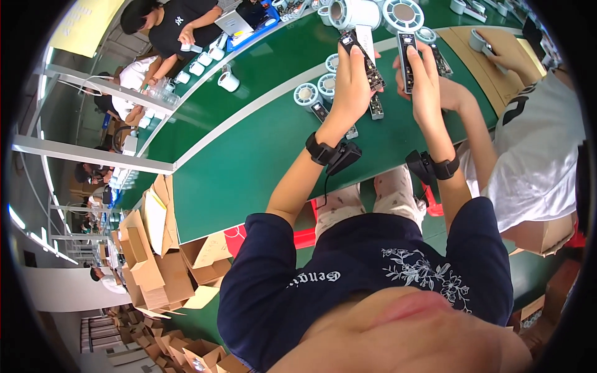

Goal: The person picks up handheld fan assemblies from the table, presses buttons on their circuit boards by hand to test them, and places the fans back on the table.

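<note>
Left hand: the left hand (354, 87) pinches a dark module, thumb on top.
Left module axis: the left-hand module (374, 76) slants, far end leftward, near end rightward.
Right hand: the right hand (427, 81) pinches another, thumb on its face.
Right module axis: the right-hand module (406, 73) points almost straight away from the body.
Place: both above the green tabletop (249, 168), near white round housings (403, 13).

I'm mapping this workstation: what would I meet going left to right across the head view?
Cardboard boxes, left hand holding a slim dark part, right hand holding a slim black part, co-worker's white shirt.
</note>
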`<action>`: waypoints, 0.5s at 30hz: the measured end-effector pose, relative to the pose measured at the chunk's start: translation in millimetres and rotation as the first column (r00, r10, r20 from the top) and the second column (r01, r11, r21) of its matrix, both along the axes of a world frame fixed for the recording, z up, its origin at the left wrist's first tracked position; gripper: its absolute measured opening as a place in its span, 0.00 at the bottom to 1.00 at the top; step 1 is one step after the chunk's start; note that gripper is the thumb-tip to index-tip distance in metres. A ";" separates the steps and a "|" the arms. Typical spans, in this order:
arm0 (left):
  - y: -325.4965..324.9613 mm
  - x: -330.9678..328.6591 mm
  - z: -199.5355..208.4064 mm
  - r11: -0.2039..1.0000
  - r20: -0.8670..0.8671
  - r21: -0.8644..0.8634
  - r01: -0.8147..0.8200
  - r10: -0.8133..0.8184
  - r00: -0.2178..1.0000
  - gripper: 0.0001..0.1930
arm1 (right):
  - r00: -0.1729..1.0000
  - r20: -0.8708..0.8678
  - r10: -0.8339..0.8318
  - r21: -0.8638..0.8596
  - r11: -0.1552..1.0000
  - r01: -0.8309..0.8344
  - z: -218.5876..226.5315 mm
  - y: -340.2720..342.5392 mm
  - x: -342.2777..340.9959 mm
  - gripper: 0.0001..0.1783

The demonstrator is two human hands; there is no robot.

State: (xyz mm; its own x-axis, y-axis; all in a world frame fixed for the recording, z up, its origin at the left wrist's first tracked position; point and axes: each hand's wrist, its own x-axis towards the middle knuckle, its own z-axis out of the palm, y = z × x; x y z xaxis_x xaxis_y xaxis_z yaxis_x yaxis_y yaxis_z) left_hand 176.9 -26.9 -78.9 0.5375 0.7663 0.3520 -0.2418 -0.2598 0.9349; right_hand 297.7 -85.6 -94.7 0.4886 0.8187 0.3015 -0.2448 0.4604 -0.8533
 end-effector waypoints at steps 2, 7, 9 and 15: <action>-3.3 6.3 -8.7 0.998 -0.023 0.009 -0.059 0.060 0.998 0.16 | 0.999 -0.028 0.034 -0.057 0.998 -0.036 -7.5 -5.3 9.7 0.13; -4.0 23.1 -23.1 0.993 -0.136 -0.094 -0.064 0.051 0.989 0.16 | 0.987 -0.134 0.093 -0.178 0.977 -0.116 -26.1 -11.7 37.5 0.13; 3.2 34.2 -33.3 0.982 -0.176 -0.189 0.003 -0.037 0.984 0.16 | 0.980 -0.173 0.102 -0.322 0.934 -0.155 -33.3 -12.5 44.4 0.14; -0.3 53.5 -85.1 0.957 -0.268 -0.271 -0.106 0.030 0.963 0.20 | 0.973 0.076 0.218 -0.459 0.874 -0.160 -65.4 -7.9 56.6 0.19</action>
State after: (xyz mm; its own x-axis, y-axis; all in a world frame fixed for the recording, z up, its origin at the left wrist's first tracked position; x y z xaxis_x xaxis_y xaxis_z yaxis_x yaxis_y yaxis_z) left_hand 230.4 -27.1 -164.0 0.5241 0.8513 -0.0262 0.0268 0.0143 0.9995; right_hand 354.2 -93.5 -160.0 0.2946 0.9529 -0.0717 -0.1698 -0.0216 -0.9852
